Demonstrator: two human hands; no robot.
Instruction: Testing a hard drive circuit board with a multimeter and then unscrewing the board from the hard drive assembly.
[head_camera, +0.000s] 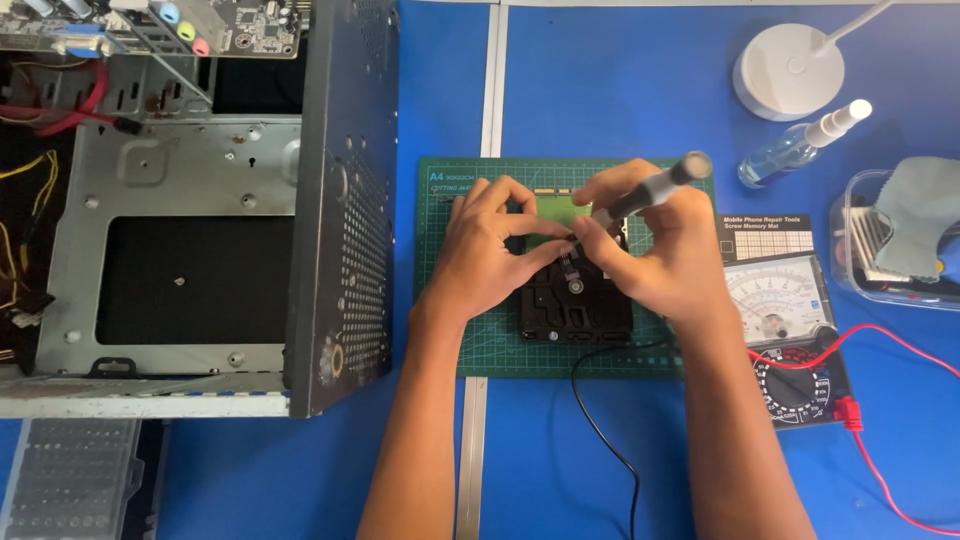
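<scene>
Black hard drive (575, 305), circuit side up, lies on my green cutting mat (450, 340) so small parts stay put; its long axis runs away from me, with the green board end pointing far. My left hand (490, 250) pinches its upper edge to steady it. My right hand (665, 255) is closed round a grey pen-shaped tool (650, 192), tip down at the board, handle slanting up to the right. Right: meter (790, 340) with red leads. Left: open computer case (200, 210). Far: spray bottle (795, 150), white lamp base (788, 72).

black hard drive (575, 305) flat on green mat, grey-handled tool (650, 190) tilted above
</scene>
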